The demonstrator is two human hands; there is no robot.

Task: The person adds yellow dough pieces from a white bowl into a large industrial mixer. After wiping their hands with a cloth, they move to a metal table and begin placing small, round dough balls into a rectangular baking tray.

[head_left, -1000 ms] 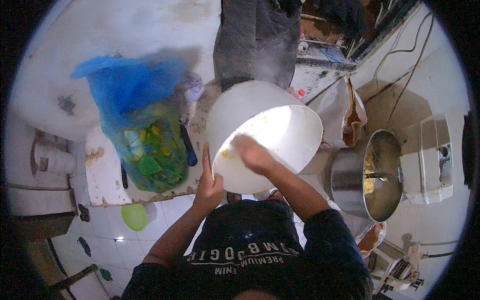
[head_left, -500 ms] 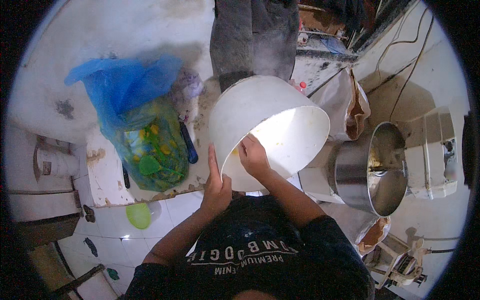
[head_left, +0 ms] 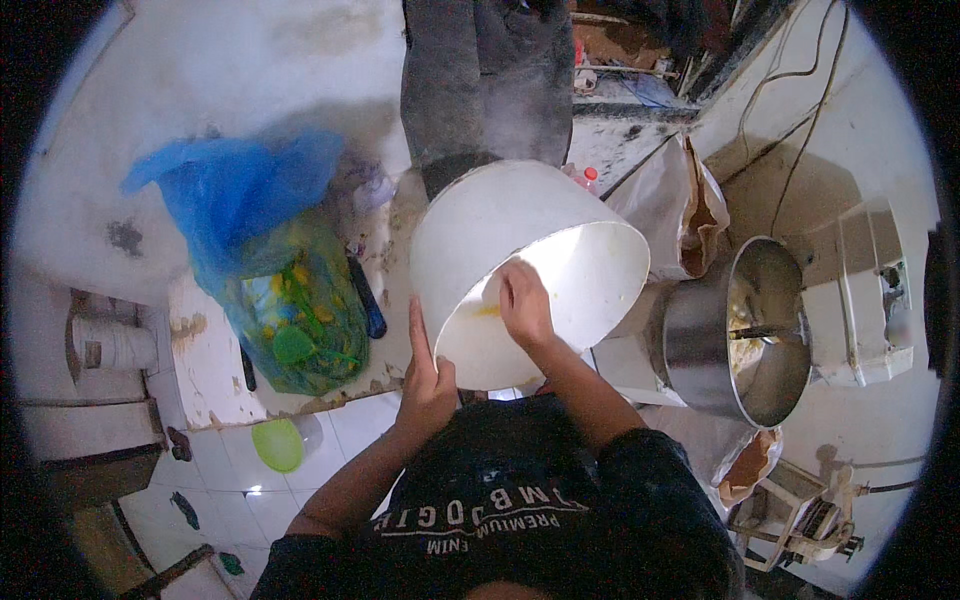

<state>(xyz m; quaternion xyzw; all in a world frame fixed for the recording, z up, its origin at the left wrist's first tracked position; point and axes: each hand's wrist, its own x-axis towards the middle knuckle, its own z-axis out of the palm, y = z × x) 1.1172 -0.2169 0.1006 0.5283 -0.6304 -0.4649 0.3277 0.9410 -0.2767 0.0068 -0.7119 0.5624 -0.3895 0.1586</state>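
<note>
A large white plastic tub (head_left: 480, 235) lies tipped on its side at the table's edge, its mouth turned toward me and the right. My left hand (head_left: 428, 375) grips the near left of the rim, fingers along the outer wall. Inside the mouth is my right hand (head_left: 526, 308), fingers curled together against the inner wall; anything small in them is hidden. Yellow residue (head_left: 487, 311) smears the wall beside those fingers. On the tub's left stands a clear bag (head_left: 300, 340) of yellow-and-green contents, with blue plastic (head_left: 240, 190) over its top.
A dark-handled tool (head_left: 366, 300) lies between bag and tub. To the right is a mixer with a steel bowl (head_left: 695, 345) holding pale dough. Paper sacks (head_left: 675, 215) stand near it. A lime-green basin (head_left: 277, 446) is on the tiled floor. Dark cloth (head_left: 490, 90) hangs behind the tub.
My right hand has shifted right along the inner wall, uncovering more yellow residue. My left hand keeps its hold on the rim. The whole view has moved slightly.
</note>
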